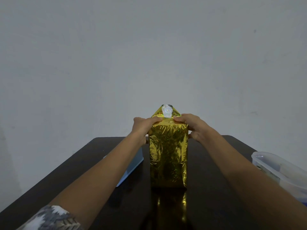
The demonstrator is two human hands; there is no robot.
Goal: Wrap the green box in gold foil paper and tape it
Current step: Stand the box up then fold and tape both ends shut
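Left grip [144,128] and right grip [194,127] clasp the upper end of the foil-wrapped box [168,155], fingers [156,119] curled over its top edge, thumbs against its sides. Box stands upright at the middle of the bench [207,196], fully covered in gold foil. Behind the fingers a foil flap [174,113] rises to a peak bearing a shiny pale patch [167,111], possibly tape.

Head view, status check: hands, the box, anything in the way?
Left grip and right grip hold the top edge. Foil-wrapped box upright on table, far top flap raised. Pale blue object left, clear container right, neither blocking.
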